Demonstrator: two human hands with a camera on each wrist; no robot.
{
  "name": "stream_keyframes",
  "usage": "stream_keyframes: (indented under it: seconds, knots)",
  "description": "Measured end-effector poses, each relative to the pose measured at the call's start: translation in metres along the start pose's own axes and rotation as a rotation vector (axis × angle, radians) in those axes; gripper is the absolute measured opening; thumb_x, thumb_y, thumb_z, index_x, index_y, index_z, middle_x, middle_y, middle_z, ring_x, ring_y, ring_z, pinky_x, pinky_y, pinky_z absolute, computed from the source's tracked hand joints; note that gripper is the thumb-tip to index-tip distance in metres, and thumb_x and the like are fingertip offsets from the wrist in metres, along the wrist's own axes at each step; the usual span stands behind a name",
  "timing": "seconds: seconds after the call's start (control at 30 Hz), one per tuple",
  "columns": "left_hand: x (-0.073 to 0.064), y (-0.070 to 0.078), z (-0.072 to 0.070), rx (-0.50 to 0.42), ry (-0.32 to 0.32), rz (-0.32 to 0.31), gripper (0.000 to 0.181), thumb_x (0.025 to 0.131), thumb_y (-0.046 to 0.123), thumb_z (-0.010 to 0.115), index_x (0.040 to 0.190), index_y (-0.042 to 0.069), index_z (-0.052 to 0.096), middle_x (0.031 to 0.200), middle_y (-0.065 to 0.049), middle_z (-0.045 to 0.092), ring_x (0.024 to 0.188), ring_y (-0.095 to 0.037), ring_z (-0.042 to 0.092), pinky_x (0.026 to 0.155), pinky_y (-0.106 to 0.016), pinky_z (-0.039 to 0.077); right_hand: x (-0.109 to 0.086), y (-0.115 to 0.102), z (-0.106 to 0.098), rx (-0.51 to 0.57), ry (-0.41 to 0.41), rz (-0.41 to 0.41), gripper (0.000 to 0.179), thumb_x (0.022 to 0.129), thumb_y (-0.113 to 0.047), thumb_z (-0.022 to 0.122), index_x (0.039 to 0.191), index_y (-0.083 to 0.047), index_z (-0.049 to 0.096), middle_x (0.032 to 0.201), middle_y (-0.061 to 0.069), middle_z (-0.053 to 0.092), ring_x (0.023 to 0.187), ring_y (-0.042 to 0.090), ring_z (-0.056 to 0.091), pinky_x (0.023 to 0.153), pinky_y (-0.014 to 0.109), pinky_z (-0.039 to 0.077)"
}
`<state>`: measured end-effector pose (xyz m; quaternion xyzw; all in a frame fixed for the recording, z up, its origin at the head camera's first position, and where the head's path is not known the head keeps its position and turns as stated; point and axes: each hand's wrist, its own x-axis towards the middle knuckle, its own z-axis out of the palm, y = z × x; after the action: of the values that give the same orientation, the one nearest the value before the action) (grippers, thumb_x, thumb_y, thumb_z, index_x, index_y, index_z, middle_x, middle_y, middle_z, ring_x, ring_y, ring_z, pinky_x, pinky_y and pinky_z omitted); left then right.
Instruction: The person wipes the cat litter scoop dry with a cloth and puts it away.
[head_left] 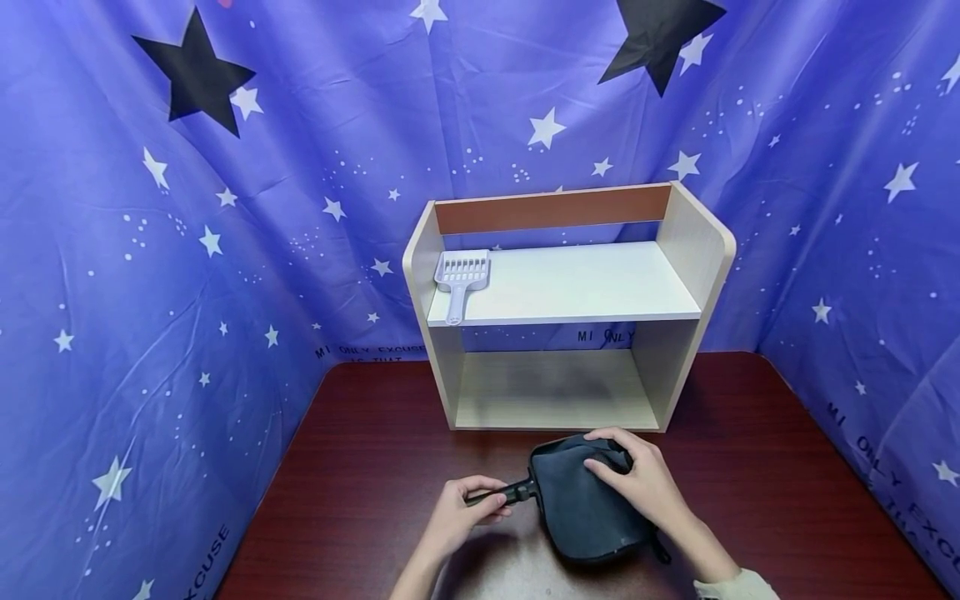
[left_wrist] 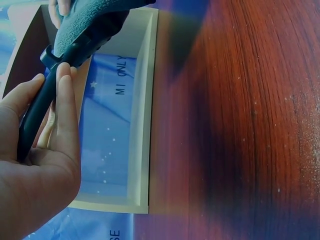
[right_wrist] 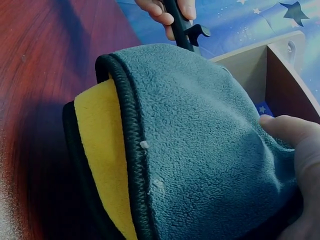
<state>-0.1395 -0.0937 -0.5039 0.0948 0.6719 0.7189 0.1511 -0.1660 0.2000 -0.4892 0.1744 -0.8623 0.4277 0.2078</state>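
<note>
My left hand (head_left: 467,510) holds a black handle (left_wrist: 39,112) between thumb and fingers; the handle has a small hook-like tab near its far end. Beyond it, a folded dark grey towel (right_wrist: 200,140) with stitched edges and a yellow inner side (right_wrist: 100,145) covers the tool's head, so its kind is hidden. On the towel's far right edge, my right hand (head_left: 643,479) grips the cloth, thumb on top and fingers at the rim. Towel and handle are held over the front of the table.
A pale wooden two-level shelf (head_left: 682,358) stands behind the hands on the dark red table (head_left: 360,467). On its upper board lies a pale litter scoop (head_left: 462,273) with a slotted head, at the left. Blue star-patterned curtains (head_left: 300,217) enclose the table.
</note>
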Motion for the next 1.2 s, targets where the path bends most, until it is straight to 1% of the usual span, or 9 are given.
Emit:
stream_keyframes:
  seconds: [0.1, 0.23, 0.47, 0.6, 0.83, 0.93, 1.07, 1.2]
  knots:
    - [0.000, 0.000, 0.000, 0.000, 0.000, 0.004, 0.035, 0.093, 0.001, 0.065, 0.117, -0.023, 0.057, 0.109, -0.045, 0.063, 0.077, -0.004, 0.072, 0.073, -0.018, 0.061, 0.000, -0.001, 0.001, -0.009, -0.001, -0.007, 0.039, 0.075, -0.015, 0.088, 0.108, -0.025, 0.071, 0.106, -0.010, 0.073, 0.101, 0.001, 0.065, 0.090, 0.002, 0.041]
    - [0.000, 0.000, 0.001, 0.000, 0.001, 0.011, 0.035, 0.093, 0.001, 0.065, 0.118, -0.023, 0.056, 0.109, -0.045, 0.063, 0.077, -0.004, 0.072, 0.074, -0.019, 0.061, 0.000, -0.002, 0.004, -0.034, 0.014, -0.025, 0.041, 0.071, -0.011, 0.089, 0.105, -0.024, 0.071, 0.104, -0.010, 0.072, 0.100, 0.004, 0.066, 0.089, 0.001, 0.042]
    - [0.000, 0.001, 0.004, -0.002, 0.001, 0.026, 0.035, 0.093, 0.000, 0.065, 0.117, -0.024, 0.056, 0.109, -0.045, 0.062, 0.077, -0.004, 0.073, 0.075, -0.020, 0.061, 0.002, -0.003, 0.009, -0.089, 0.085, -0.076, 0.037, 0.068, -0.004, 0.090, 0.093, -0.023, 0.070, 0.095, -0.012, 0.069, 0.091, 0.006, 0.066, 0.083, 0.002, 0.044]
    - [0.001, 0.002, 0.006, -0.007, 0.000, 0.030, 0.035, 0.093, 0.000, 0.065, 0.116, -0.024, 0.056, 0.109, -0.046, 0.062, 0.077, -0.004, 0.073, 0.075, -0.020, 0.061, 0.001, -0.003, 0.011, -0.133, 0.126, -0.100, 0.035, 0.066, -0.004, 0.090, 0.088, -0.023, 0.071, 0.091, -0.014, 0.067, 0.087, 0.008, 0.066, 0.080, 0.004, 0.046]
    - [0.002, 0.002, 0.008, 0.023, 0.000, 0.061, 0.034, 0.092, 0.000, 0.066, 0.115, -0.023, 0.058, 0.108, -0.046, 0.062, 0.077, -0.003, 0.072, 0.074, -0.020, 0.061, 0.002, -0.003, 0.011, -0.230, 0.190, -0.111, 0.033, 0.064, -0.006, 0.092, 0.084, -0.023, 0.072, 0.085, -0.015, 0.064, 0.079, 0.008, 0.066, 0.069, 0.012, 0.048]
    - [0.003, 0.003, 0.008, 0.024, 0.004, 0.063, 0.033, 0.091, 0.000, 0.067, 0.115, -0.023, 0.058, 0.108, -0.045, 0.063, 0.078, -0.003, 0.072, 0.074, -0.020, 0.061, 0.002, -0.004, 0.011, -0.251, 0.206, -0.101, 0.033, 0.064, -0.006, 0.092, 0.083, -0.023, 0.071, 0.084, -0.013, 0.064, 0.078, 0.008, 0.066, 0.067, 0.015, 0.049]
    - [0.003, 0.005, 0.009, 0.032, 0.020, 0.063, 0.032, 0.091, -0.001, 0.067, 0.114, -0.022, 0.059, 0.108, -0.043, 0.064, 0.078, -0.003, 0.072, 0.074, -0.020, 0.061, 0.003, -0.005, 0.011, -0.271, 0.231, -0.100, 0.035, 0.062, -0.004, 0.092, 0.083, -0.022, 0.071, 0.083, -0.011, 0.065, 0.077, 0.011, 0.066, 0.066, 0.026, 0.054]
    - [0.003, 0.006, 0.009, 0.048, 0.047, 0.067, 0.031, 0.089, -0.002, 0.069, 0.112, -0.021, 0.061, 0.107, -0.041, 0.066, 0.078, -0.004, 0.072, 0.074, -0.020, 0.061, 0.004, -0.005, 0.011, -0.278, 0.251, -0.104, 0.035, 0.062, -0.003, 0.092, 0.083, -0.021, 0.070, 0.084, -0.008, 0.065, 0.078, 0.013, 0.066, 0.066, 0.034, 0.055]
